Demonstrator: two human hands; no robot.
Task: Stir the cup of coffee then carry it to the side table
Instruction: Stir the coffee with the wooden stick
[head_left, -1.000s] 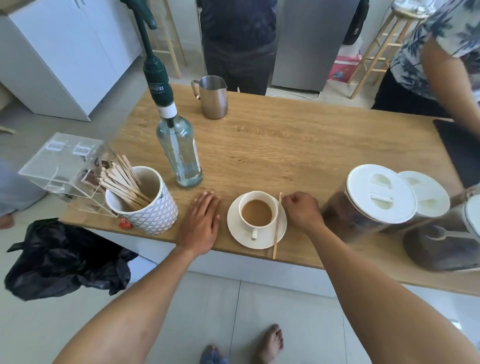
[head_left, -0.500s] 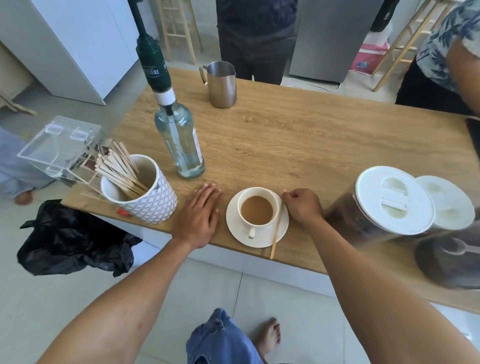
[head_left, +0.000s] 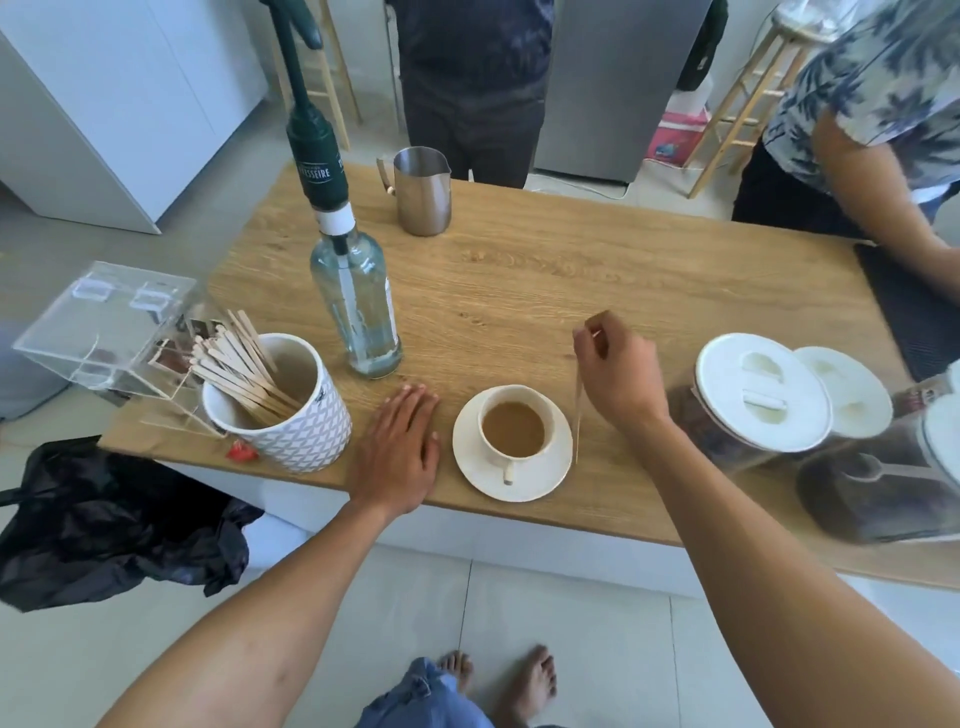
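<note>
A white cup of milky coffee (head_left: 513, 428) stands on a white saucer (head_left: 478, 473) near the front edge of the wooden table (head_left: 597, 291). Its handle points toward me. My right hand (head_left: 618, 376) pinches the top end of a thin wooden stir stick (head_left: 577, 410), which hangs almost upright just right of the cup, its lower tip near the saucer's right rim. My left hand (head_left: 400, 449) lies flat, palm down, on the table just left of the saucer.
A white patterned mug of wooden sticks (head_left: 291, 410), a clear acrylic box (head_left: 104, 322), a glass pump bottle (head_left: 358, 306) and a steel jug (head_left: 422, 191) stand left and behind. Lidded jars (head_left: 753, 400) crowd the right. Two people stand at the far side.
My right hand has lifted the stir stick off the table from beside the saucer, raising it to nearly upright. My left hand has stayed flat on the table.
</note>
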